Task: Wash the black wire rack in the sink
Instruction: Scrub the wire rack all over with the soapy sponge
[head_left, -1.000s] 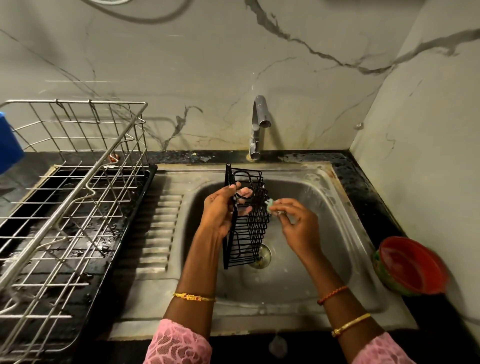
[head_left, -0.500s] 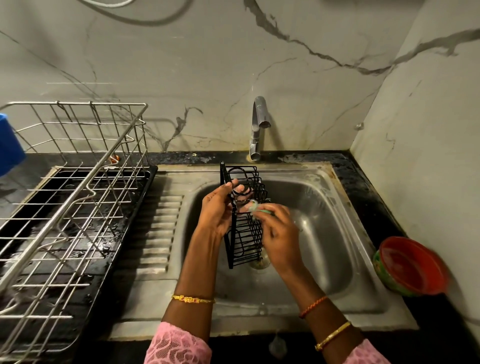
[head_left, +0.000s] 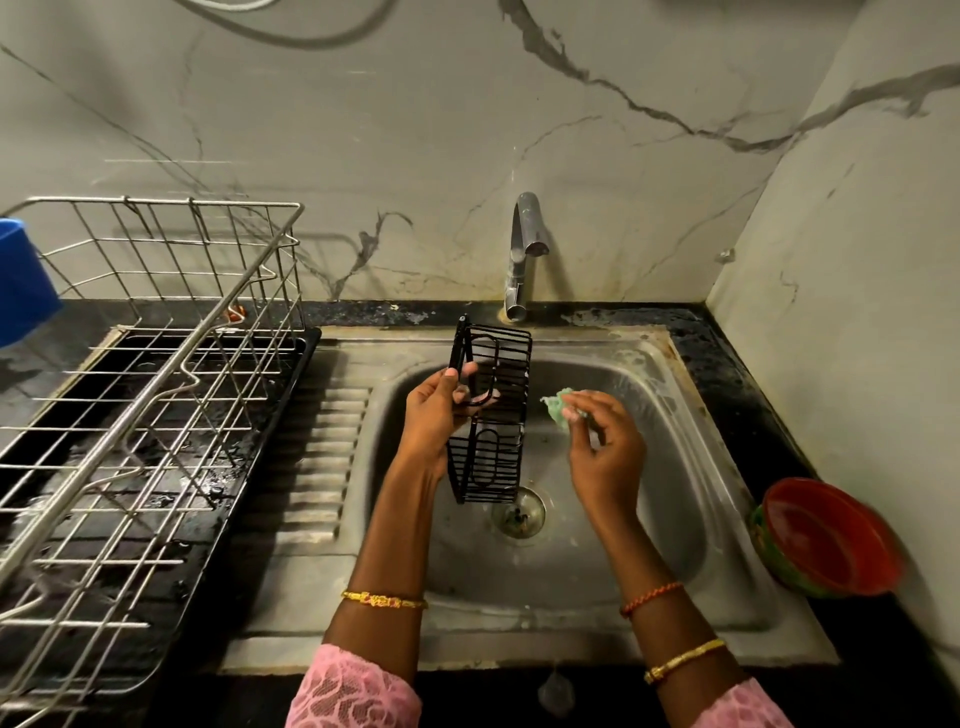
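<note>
Head view looks down on a steel sink set in a dark bench. Left hand grips the black wire rack by its upper left edge and holds it upright over the basin, its lower end just above the drain. Right hand pinches a green scrub pad in its fingertips, just beside the rack's right side but not touching it. A tap stands behind. A steel dish rack stands on the left, and a red bowl on the right.
</note>
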